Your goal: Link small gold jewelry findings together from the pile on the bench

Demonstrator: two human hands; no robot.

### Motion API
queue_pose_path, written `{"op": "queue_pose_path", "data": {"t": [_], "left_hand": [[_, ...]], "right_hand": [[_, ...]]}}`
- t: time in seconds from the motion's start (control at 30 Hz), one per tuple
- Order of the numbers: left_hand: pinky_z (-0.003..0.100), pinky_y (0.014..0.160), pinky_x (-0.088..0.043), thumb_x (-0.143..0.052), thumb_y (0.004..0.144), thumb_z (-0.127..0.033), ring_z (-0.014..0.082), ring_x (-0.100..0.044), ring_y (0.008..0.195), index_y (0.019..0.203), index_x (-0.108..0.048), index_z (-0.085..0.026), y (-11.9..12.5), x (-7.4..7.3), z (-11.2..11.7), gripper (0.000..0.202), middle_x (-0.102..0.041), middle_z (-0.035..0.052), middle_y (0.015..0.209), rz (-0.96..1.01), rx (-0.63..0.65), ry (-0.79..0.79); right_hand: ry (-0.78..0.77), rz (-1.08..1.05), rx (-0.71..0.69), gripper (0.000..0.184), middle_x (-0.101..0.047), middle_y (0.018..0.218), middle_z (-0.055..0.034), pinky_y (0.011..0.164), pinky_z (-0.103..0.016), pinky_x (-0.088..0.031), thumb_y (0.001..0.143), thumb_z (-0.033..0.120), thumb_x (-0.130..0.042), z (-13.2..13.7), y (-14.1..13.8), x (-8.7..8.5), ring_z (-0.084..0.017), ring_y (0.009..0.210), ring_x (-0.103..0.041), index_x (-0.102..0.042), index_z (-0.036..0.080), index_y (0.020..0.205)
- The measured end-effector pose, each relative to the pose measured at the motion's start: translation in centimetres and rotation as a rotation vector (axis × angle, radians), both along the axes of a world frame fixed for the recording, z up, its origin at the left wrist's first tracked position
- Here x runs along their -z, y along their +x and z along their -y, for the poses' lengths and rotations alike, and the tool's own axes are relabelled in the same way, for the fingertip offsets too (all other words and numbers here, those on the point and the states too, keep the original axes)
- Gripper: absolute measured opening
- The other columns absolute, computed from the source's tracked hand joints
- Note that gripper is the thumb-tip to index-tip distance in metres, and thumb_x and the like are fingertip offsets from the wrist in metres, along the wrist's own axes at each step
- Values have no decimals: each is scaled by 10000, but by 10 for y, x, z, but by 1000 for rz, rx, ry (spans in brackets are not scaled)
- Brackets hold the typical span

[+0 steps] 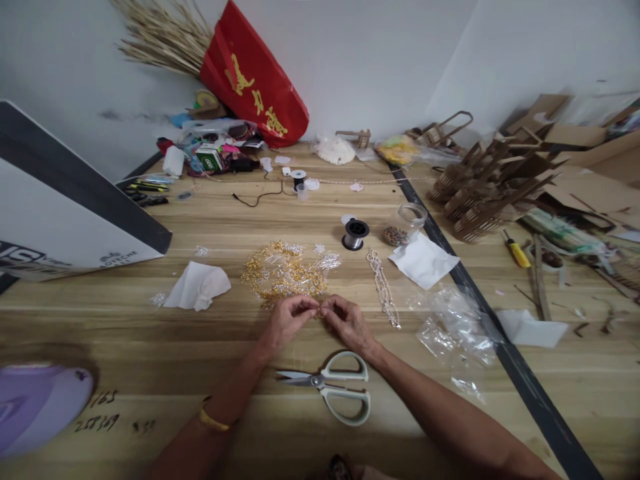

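Observation:
My left hand (290, 320) and my right hand (349, 327) meet fingertip to fingertip at the near edge of a pile of gold and silver beads or chains (283, 273). Both hands are closed in a pinch; whatever lies between the fingers is too small to make out. Thin clear or silvery pieces (327, 261) lie at the pile's right side. Just below my hands rests a pair of scissors (317, 381) with pale handles, blades pointing left. A beaded silvery strand (383, 293) is stretched out to the right of my right hand.
Behind the pile stand a wire spool (356, 235) and a clear jar (406, 223) of small beads. White paper (197, 287) lies left, another sheet (424, 259) right, near clear plastic bags (457, 320). Small woven baskets (470, 193) crowd the far right. A large box (75, 213) stands left.

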State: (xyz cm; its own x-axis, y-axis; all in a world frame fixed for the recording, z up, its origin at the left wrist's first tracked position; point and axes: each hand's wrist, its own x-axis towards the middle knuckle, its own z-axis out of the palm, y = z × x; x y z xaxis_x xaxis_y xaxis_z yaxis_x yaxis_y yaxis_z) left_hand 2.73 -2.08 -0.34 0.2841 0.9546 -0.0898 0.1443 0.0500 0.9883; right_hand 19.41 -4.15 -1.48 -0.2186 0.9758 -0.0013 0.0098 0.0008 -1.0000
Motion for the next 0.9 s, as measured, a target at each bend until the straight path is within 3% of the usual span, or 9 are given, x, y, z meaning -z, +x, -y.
{"op": "queue_pose_path", "data": {"t": [0.33,0.7,0.9], "left_hand": [[239,648,-461,-678,672,-277,143,-598,676,766,-676,-120,0,-6,0,183,-676,39,715,-2,28,-72],[230,623,-456,-665,678,-261,137,-588,647,738,-675,-124,1,-6,1,150,-671,34,685,-42,16,-32],[228,599,-441,-615,714,-237,135,-574,618,715,-668,-119,2,-7,5,129,-654,40,655,-159,-4,86]], "right_hand": [[-15,-28,10,299,-493,611,24,478,-208,-370,795,446,-611,1,0,-5,-88,511,-444,-562,152,775],[6,-44,0,271,-479,602,30,484,-207,-358,804,419,-616,2,-1,-6,-89,518,-436,-559,155,782],[82,7,23,212,-505,650,15,500,-207,-358,822,361,-603,2,-1,0,-91,552,-446,-572,156,779]]}}
